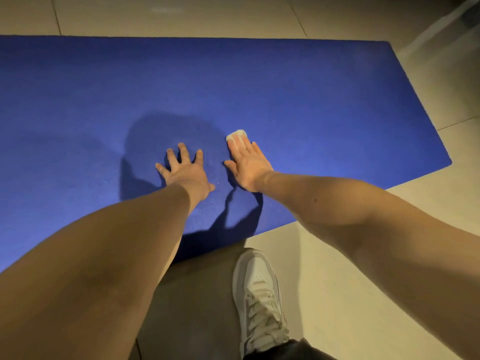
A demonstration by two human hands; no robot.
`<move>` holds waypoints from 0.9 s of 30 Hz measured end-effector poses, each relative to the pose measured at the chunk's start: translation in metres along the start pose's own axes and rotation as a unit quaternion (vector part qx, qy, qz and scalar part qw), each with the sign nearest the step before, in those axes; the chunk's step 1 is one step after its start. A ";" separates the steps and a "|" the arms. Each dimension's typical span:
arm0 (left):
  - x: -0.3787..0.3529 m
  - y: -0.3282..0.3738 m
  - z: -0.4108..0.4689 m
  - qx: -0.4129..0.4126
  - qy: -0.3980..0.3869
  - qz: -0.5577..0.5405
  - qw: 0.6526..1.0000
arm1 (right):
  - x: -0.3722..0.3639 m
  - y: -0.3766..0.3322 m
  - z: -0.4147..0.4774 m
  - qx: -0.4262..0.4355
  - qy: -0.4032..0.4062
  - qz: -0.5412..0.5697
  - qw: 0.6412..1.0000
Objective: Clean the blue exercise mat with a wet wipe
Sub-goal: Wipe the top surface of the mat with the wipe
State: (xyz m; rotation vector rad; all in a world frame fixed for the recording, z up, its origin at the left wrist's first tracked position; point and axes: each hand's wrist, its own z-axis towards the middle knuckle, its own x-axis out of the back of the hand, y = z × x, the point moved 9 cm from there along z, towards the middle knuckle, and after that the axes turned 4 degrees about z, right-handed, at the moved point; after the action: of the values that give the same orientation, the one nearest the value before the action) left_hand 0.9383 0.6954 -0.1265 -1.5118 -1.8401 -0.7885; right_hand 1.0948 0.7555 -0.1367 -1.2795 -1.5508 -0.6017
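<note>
Presses the wet wipe, seemingly folded but hard to tell in glare, flat on the blue exercise mat under the right grip, fingers straight and unclenched, wipe peeking out at 12 o'clock. Braces with the left grip splayed open at 9 o'clock, judged a prop for the lean

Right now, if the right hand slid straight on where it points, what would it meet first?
Nothing but bare mat ahead of the right hand and its wipe; then, it seems, the floor.

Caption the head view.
Right hand presses a wet wipe onto the blue mat; left hand rests flat beside it.
</note>
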 end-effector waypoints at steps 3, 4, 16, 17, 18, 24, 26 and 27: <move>0.001 -0.001 -0.001 -0.011 0.017 -0.006 1.000 | 0.020 0.057 0.015 -0.123 -0.004 0.004 0.992; 0.001 -0.002 -0.003 -0.013 0.024 -0.008 1.000 | 0.025 0.063 0.016 -0.136 -0.008 0.007 0.991; -0.014 -0.009 -0.023 -0.034 0.065 -0.011 0.997 | -0.022 -0.055 -0.030 0.009 0.048 0.077 0.996; -0.016 -0.009 -0.024 -0.030 0.065 -0.012 0.997 | -0.020 -0.051 -0.031 0.025 0.043 0.063 0.997; -0.017 -0.009 -0.024 -0.025 0.067 -0.010 0.997 | -0.015 -0.043 -0.030 0.040 0.046 0.053 0.997; -0.020 -0.009 -0.029 -0.017 0.053 -0.011 0.998 | 0.012 0.069 -0.024 -0.142 0.018 -0.022 0.989; -0.021 -0.008 -0.031 -0.011 0.056 -0.016 0.998 | 0.009 0.065 -0.024 -0.159 0.004 -0.016 0.987; -0.023 -0.007 -0.031 -0.009 0.060 -0.020 0.998 | 0.005 0.055 -0.026 -0.160 0.010 -0.005 0.987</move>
State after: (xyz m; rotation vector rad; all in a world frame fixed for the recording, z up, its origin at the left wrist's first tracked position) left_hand 0.9372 0.6560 -0.1247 -1.4116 -1.7838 -0.8963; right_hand 1.1555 0.7531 -0.1334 -1.4979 -1.4849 -0.8950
